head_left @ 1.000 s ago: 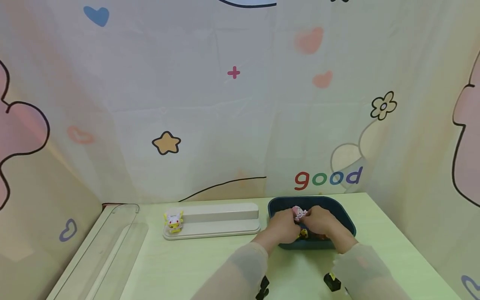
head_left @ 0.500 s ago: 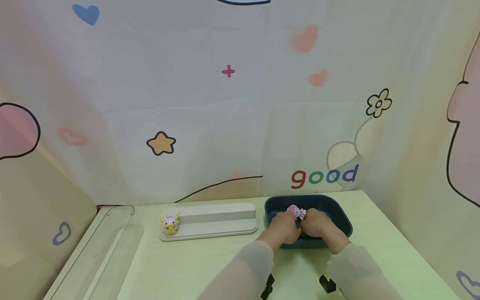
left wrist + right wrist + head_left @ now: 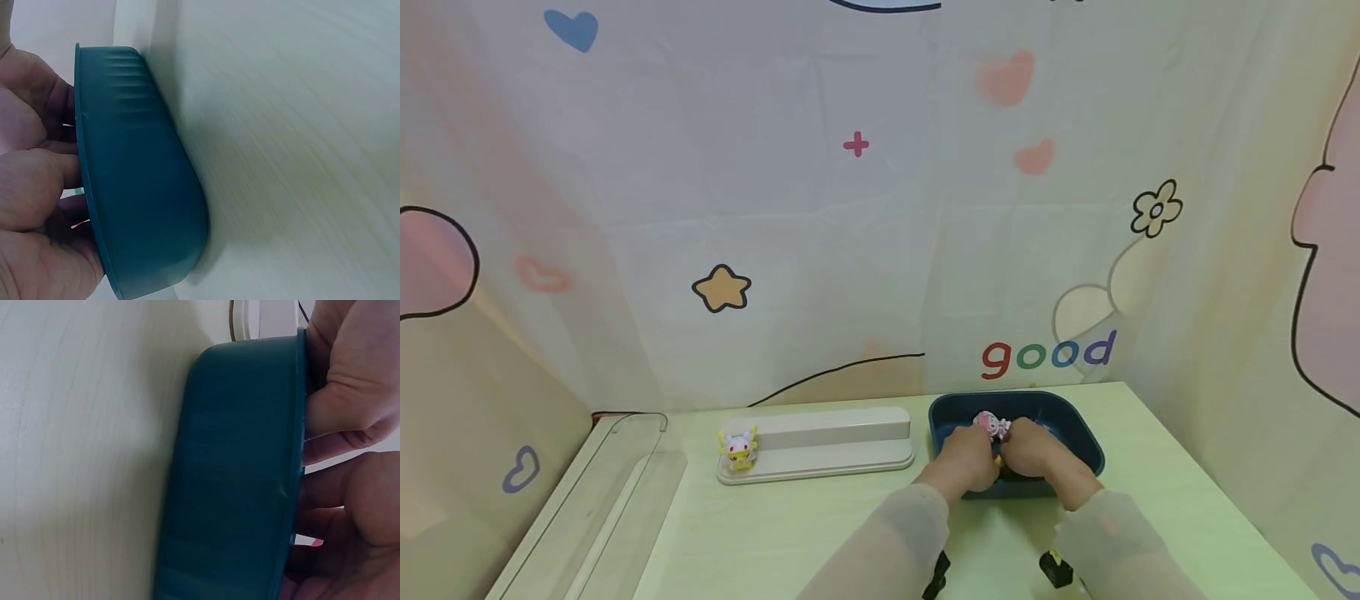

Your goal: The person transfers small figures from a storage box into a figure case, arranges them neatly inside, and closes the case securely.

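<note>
A dark teal basin (image 3: 951, 403) stands at the right of the table, with both hands reaching down into it. My left hand (image 3: 966, 457) and right hand (image 3: 1032, 447) are close together, backs up, fingers bent downward. Just beyond them in the basin is a small pink-and-white figurine (image 3: 988, 423), right at the fingers of both. A bit of a yellow toy (image 3: 998, 460) shows between the hands. In both wrist views the basin's wall hides the fingertips; I cannot tell what they grip.
Left of the basin lies a long whitish stepped display base (image 3: 842, 454). A yellow figurine in white (image 3: 740, 450) stands on its left end. A clear plastic cover (image 3: 617, 500) lies along the table's left edge. A printed curtain (image 3: 820, 208) hangs behind the table.
Both hands have sunk slightly deeper and closer together in the basin, hiding more of the yellow toy. The view has shifted a little. Over the last half second almost nothing moves.
</note>
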Tool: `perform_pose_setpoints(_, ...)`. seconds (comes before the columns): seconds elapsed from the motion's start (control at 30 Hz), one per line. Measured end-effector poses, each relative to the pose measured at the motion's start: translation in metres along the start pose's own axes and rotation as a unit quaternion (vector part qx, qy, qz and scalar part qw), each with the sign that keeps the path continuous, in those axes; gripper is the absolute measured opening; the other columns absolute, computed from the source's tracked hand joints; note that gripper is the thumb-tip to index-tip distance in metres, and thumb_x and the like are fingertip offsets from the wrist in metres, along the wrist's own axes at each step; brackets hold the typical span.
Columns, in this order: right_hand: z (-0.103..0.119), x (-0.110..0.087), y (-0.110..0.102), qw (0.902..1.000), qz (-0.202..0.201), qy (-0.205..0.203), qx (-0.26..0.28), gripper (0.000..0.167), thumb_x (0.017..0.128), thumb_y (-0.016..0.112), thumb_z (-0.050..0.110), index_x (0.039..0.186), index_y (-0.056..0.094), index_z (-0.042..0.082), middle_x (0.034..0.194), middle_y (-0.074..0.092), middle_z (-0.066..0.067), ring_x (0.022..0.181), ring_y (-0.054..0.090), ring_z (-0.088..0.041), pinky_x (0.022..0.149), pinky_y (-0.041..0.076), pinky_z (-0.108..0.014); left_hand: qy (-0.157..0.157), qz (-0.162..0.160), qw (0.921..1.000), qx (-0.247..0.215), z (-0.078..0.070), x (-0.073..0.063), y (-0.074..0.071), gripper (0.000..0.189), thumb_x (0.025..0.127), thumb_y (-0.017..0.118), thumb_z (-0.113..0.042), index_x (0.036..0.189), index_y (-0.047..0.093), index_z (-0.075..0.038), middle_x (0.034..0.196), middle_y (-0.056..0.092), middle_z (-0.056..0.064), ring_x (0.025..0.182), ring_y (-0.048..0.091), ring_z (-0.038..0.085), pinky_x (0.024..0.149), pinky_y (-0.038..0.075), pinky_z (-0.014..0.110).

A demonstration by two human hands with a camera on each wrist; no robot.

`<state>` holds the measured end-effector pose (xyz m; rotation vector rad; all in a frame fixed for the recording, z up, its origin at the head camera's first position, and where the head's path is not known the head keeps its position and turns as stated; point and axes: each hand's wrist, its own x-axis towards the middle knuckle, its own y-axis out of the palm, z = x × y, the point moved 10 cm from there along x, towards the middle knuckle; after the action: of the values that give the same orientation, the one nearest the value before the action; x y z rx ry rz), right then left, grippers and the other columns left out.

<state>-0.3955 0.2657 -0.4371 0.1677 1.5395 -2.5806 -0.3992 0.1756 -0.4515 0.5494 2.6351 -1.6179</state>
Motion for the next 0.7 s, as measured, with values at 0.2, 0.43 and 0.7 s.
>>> perform_pose_setpoints(0.2, 0.001, -0.001, -0.007, 0.9999, -0.011, -0.003, 0.012, 0.025, 0.082, 0.053, 0.003, 0.059, 0.052, 0.012, 0.060, 0.046, 0.000, 0.053, 0.044, -0.016, 0.051, 0.033, -0.025, 0.004, -0.030, 0.9995, 0.010, -0.001, -0.003, -0.009, 0.025, 0.087, 0.079, -0.021, 0.105, 0.070, -0.008, 0.102, 0.071, 0.007, 0.090, 0.065, 0.021, 0.086, 0.057, 0.034)
perform_pose_setpoints(0.43, -0.001, -0.003, -0.011, 0.9976, 0.005, 0.019, 0.066, 0.033, 0.089, 0.052, 0.002, 0.113, 0.075, -0.003, 0.075, 0.062, -0.009, 0.045, 0.046, -0.016, 0.045, 0.039, -0.025, 0.029, -0.064, 0.9975, -0.002, -0.001, -0.003, -0.020, 0.023, 0.084, 0.082, -0.019, 0.100, 0.070, -0.007, 0.089, 0.069, 0.005, 0.076, 0.062, 0.018, 0.074, 0.056, 0.030)
perform_pose_setpoints(0.7, 0.000, -0.005, -0.019, 0.9942, 0.010, 0.020, 0.105, 0.044, 0.091, 0.052, -0.002, 0.133, 0.064, -0.008, 0.099, 0.068, -0.017, 0.053, 0.051, -0.020, 0.050, 0.043, -0.027, 0.037, -0.064, 0.9944, -0.076, 0.003, -0.005, -0.023, 0.019, 0.086, 0.081, -0.015, 0.103, 0.074, -0.008, 0.084, 0.066, 0.002, 0.072, 0.060, 0.015, 0.077, 0.060, 0.029)
